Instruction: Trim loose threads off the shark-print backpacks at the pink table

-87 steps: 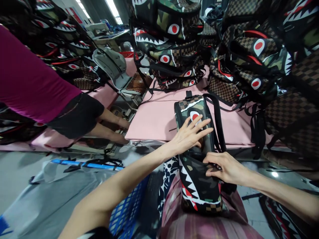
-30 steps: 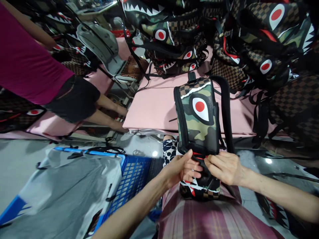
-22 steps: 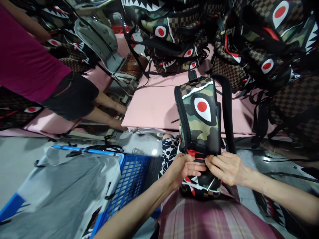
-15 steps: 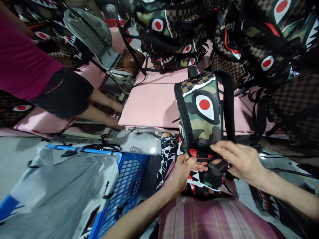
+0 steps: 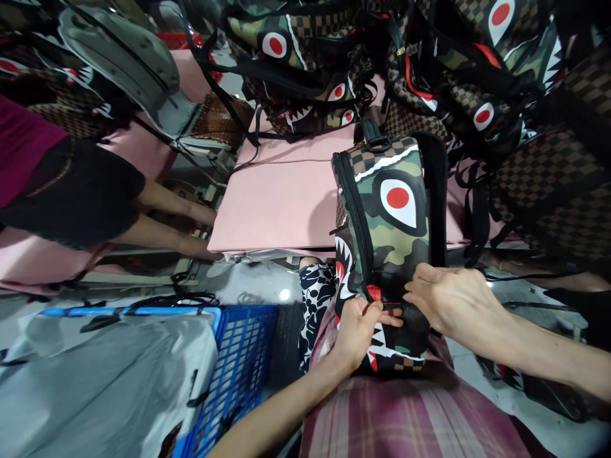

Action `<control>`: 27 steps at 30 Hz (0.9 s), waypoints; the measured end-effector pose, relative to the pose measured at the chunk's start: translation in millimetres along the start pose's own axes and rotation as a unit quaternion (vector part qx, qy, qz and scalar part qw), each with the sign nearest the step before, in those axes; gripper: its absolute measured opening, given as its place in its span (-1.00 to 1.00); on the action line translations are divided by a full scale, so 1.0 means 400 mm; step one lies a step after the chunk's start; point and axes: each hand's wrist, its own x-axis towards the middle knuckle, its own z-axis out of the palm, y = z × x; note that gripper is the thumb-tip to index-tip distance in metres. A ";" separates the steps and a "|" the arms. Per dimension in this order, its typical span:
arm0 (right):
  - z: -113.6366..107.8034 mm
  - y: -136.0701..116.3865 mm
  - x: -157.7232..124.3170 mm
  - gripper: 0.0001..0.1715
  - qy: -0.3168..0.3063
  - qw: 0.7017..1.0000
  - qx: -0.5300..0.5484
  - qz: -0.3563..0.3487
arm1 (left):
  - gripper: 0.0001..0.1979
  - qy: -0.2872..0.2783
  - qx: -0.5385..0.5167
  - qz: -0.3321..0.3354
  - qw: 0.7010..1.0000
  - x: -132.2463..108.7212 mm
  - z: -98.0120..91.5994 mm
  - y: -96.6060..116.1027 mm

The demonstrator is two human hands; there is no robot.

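Note:
A camouflage and checked backpack (image 5: 394, 248) with a printed red-and-white eye and shark teeth stands upright on my lap, leaning at the pink table's edge. Across its front runs a pocket opening with red lining (image 5: 375, 292). My left hand (image 5: 359, 327) pinches the lower edge of that opening on its left side. At the right end of the same opening, my right hand (image 5: 446, 299) is closed with thumb and fingers together against the bag; what lies inside its fingers is hidden. A black strap (image 5: 435, 197) loops along the bag's right side.
Pink padded table (image 5: 272, 203) stretches in front, with several similar bags (image 5: 305, 70) piled at its back and right. A blue basket (image 5: 243, 350) with a grey-white liner stands at my left. Beyond it, another person (image 5: 71, 184) stands near a grey chair (image 5: 128, 70).
My right hand has moved slightly left and its fingers have closed at the opening, which now gapes less. The view has shifted a little to the right.

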 end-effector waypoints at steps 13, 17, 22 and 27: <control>0.029 -0.021 0.001 -0.74 0.009 0.998 -0.007 0.058 | -0.77 -0.016 0.020 0.014 1.000 0.003 -0.003 -0.001; 0.049 -0.014 -0.021 -0.73 0.093 0.991 0.046 0.087 | -0.78 -0.009 0.005 0.013 1.000 0.000 0.000 0.003; 0.024 0.006 -0.043 -0.75 0.121 0.988 0.039 0.092 | -0.79 -0.004 0.009 0.011 1.000 -0.001 0.002 0.003; 0.010 0.002 -0.001 -0.73 0.060 0.989 0.109 0.079 | -0.79 -0.018 0.015 0.027 0.999 0.009 0.006 -0.011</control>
